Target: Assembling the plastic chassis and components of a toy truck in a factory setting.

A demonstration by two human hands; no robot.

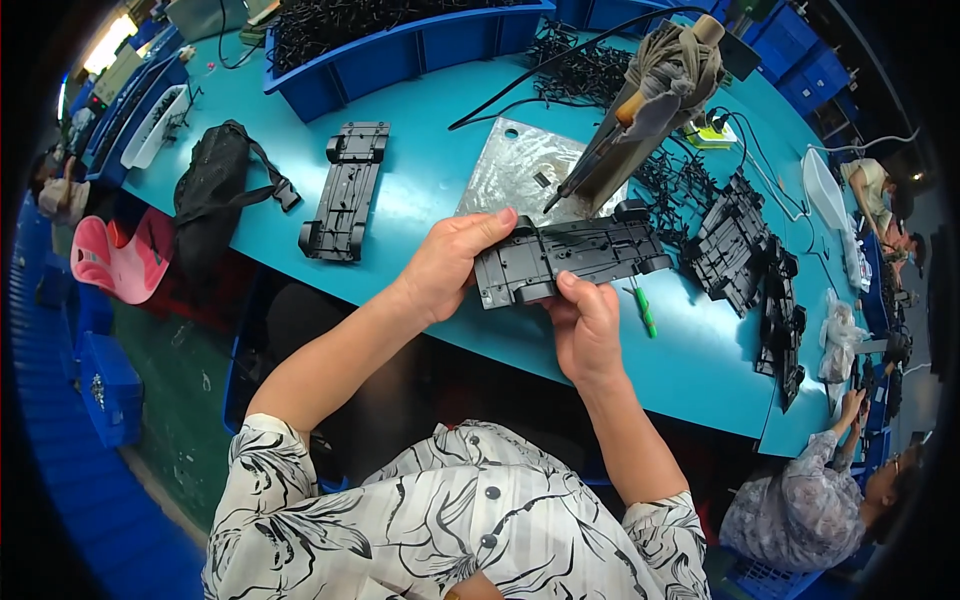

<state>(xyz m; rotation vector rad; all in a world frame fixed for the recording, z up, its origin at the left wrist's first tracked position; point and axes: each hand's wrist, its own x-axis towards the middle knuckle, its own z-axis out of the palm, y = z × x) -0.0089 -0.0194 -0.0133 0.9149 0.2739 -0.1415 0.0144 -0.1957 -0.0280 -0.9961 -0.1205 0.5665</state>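
Observation:
Between my two hands is a black plastic toy car chassis point(590, 248), tilted, its wheel arches at the corners. My left hand point(452, 262) grips its left end, thumb along the top edge. The thumb of my right hand point(588, 325) presses on the lower edge near the middle, the other fingers hidden underneath. Just above the chassis points the dark tip of a soldering-iron-like tool point(565, 190), fixed to a slanted stand wrapped with cloth. Behind it lies a scuffed metal plate point(510, 165). A similar chassis point(345, 195) rests on the table to the left.
More chassis point(735, 245) are heaped on the right of the turquoise table point(420, 150), beside small black parts point(670, 190). A green-handled tool point(645, 312) lies near my right hand. A blue bin point(420, 50) of black parts stands behind; a black bag point(215, 180) sits left. A co-worker point(800, 510) sits at right.

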